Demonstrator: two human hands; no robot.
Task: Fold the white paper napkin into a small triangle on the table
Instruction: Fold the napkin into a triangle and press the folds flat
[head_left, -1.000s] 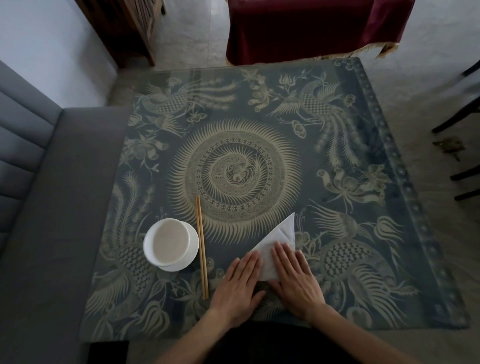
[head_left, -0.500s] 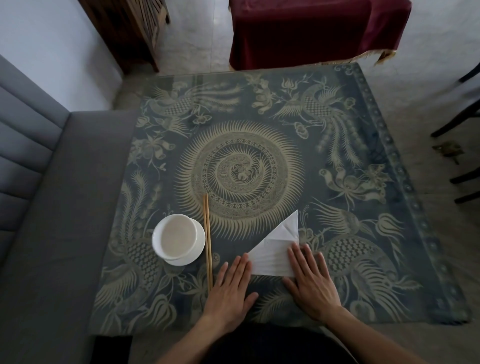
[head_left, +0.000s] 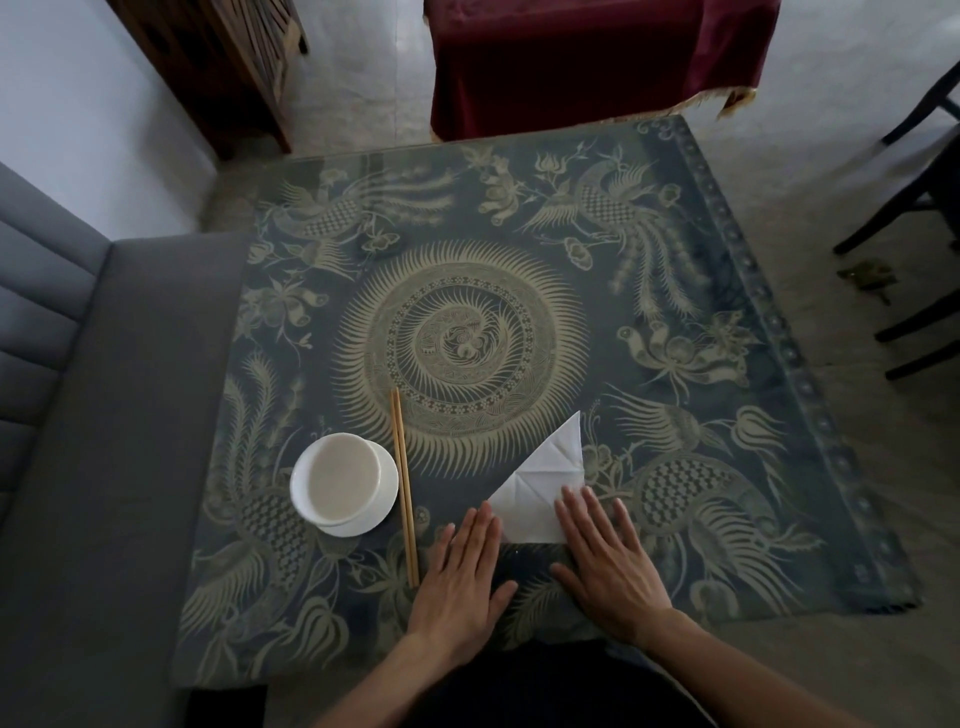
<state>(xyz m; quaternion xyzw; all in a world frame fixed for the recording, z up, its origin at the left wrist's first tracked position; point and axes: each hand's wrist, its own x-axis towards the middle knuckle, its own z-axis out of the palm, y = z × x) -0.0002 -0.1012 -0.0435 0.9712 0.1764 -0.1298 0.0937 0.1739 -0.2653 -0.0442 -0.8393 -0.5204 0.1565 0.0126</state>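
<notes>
Low in the middle of the frame, both hands lie flat with straight fingers, holding nothing, the left hand (head_left: 465, 569) and right hand (head_left: 605, 558) touching the bottom corners of the white napkin (head_left: 540, 491), whose long point aims up-right on the table (head_left: 727, 519).

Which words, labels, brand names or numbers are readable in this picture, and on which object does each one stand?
None can be read.
The napkin is plain white with creases only.
The bowl, its saucer and the chopsticks bear no marks.
The tablecloth shows only birds, flowers and a round ornament, no lettering.
</notes>
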